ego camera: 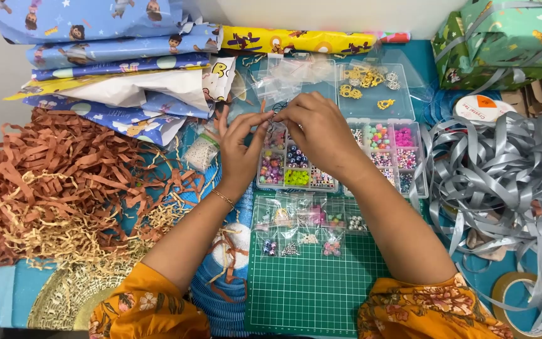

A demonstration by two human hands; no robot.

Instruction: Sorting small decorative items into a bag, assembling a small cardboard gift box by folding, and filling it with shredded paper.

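My left hand (241, 149) and my right hand (317, 129) meet fingertip to fingertip above a clear compartment box of coloured beads (346, 160). Between the pinched fingers is something very small, too small to make out, maybe a bead or thread. A thin bracelet sits on my left wrist. Several small clear bags of beads and charms (308, 227) lie on a green cutting mat (312, 282) just below the box. Beyond my hands the open lid (371, 88) holds gold charms.
A heap of brown and tan paper shreds (64, 188) fills the left. Folded patterned wrapping paper (120, 56) lies at the back left, a wrapped green gift (503, 41) at the back right. Tangled grey ribbon (509, 182) and a tape roll (528, 304) crowd the right.
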